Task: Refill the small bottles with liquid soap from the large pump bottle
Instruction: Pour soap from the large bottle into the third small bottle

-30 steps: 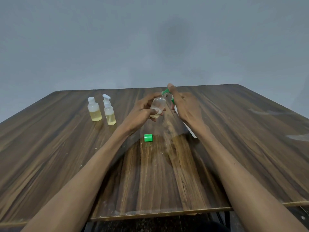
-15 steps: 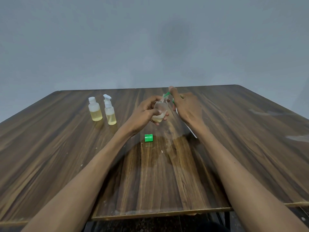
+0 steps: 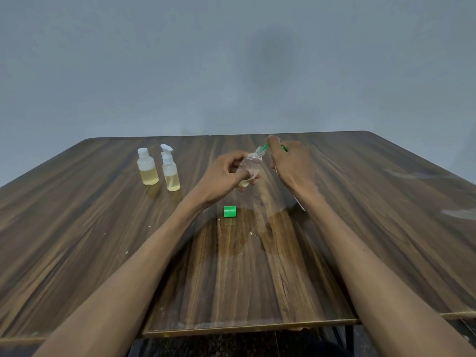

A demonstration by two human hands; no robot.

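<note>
The left hand holds a small clear bottle with its fingers curled around it. The bottle is tipped, and its open neck points up at the green spout of the big pump bottle. One second ago the small bottle sat a little lower and more upright; now it leans more and its neck meets the spout. A bit of pale yellow soap sits in its bottom.

The right hand lies on top of the pump with one finger stretched along the spout. It hides most of the big bottle, so I cannot tell how tight it holds. Only a white bit shows under the wrist.

Just below the left hand, a green cap lies on the table, not touching anything. It has not moved. Far out to the left of the held bottle stand a white-capped bottle and a spray bottle, close together, each part full of yellow soap.

The table has lots of bare wood to the right of the hands and near its front edge. No words or labels can be read.
</note>
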